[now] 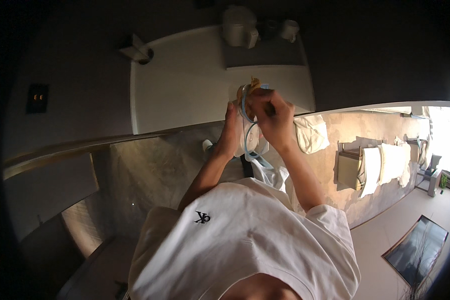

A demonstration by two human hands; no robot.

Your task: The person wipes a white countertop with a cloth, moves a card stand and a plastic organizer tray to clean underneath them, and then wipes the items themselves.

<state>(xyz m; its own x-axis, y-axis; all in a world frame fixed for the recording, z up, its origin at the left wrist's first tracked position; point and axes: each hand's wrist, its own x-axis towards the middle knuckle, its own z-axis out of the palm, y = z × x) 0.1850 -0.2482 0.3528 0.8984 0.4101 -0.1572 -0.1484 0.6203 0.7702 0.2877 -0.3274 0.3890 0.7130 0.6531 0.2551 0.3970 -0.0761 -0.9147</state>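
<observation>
A clear plastic container [243, 127] with blue rims is held up in front of me, above the near edge of the pale counter. My left hand [228, 131] grips its left side, the thumb pointing up. At the container's upper end, my right hand [275, 116] has its fingers curled at the rim, against a brownish, crumpled item [253, 85] that sticks out of the top. Whether those fingers pinch the item or only touch it, I cannot tell. The item's lower part is hidden by the rim and fingers.
An electric kettle [240, 26] and a white mug [290, 30] stand on a dark tray [262, 54] at the counter's back. A boxy object [135, 48] is at the back left. White cloth [311, 133] lies right of my forearm; a chair draped with cloths [371, 165] stands farther right.
</observation>
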